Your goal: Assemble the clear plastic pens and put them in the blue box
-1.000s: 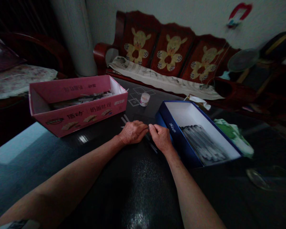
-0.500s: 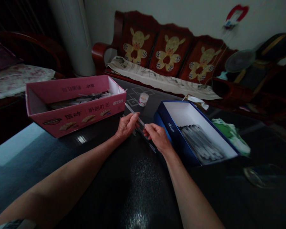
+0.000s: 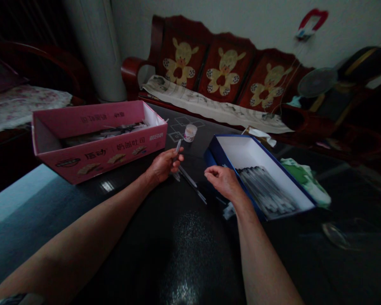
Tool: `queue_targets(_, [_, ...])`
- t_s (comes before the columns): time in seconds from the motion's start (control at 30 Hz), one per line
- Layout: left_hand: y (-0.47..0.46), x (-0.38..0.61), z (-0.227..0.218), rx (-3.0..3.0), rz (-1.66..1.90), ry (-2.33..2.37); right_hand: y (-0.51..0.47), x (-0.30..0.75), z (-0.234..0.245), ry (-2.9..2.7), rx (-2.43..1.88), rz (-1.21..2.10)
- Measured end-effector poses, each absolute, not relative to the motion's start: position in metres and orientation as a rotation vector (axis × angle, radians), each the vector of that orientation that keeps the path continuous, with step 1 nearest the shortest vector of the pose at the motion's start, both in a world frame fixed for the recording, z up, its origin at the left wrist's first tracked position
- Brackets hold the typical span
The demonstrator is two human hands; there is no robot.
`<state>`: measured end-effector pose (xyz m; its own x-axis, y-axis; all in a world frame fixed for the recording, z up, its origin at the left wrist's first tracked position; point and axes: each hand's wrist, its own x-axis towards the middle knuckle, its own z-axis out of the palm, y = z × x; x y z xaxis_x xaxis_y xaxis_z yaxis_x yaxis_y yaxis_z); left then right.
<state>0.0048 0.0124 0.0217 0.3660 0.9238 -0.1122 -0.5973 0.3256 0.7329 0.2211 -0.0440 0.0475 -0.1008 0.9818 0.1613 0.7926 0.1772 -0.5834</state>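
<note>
My left hand (image 3: pixel 165 164) is closed around a slim translucent pen (image 3: pixel 178 146), whose tip points up above the thumb. More pens (image 3: pixel 188 177) lie on the dark table just right of that hand. Beside the near left side of the blue box (image 3: pixel 213 156) hovers my right hand (image 3: pixel 224 181), its fingers curled together. Whatever it may pinch is too small to make out. A thick row of similar pens (image 3: pixel 266 190) fills part of the blue box. The pink box (image 3: pixel 114 154) on the left holds a loose heap of thin sticks or pens (image 3: pixel 108 132).
Between the boxes stands a small round tub (image 3: pixel 190 133). Small clear plastic pieces (image 3: pixel 229 211) lie under my right wrist. A green and white packet (image 3: pixel 306 180) is beyond the blue box. A wooden sofa (image 3: pixel 222 72) stands behind the glossy table (image 3: pixel 139 254).
My right hand has let go of the pen and moved right toward the blue box. The pen in my left hand now points more upright. Plastic pieces have come into view under my right wrist.
</note>
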Motion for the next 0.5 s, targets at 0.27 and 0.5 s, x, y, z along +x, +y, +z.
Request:
queue_targets(0.27, [0.01, 0.005, 0.024, 0.754, 1.05, 0.656, -0.058, 0.245, 0.069, -2.05, -1.772, 0.636])
queue_targets(0.5, [0.004, 0.005, 0.023, 0.893, 0.968, 0.614, -0.103, 0.251, 0.077, -2.33, -1.851, 0.562])
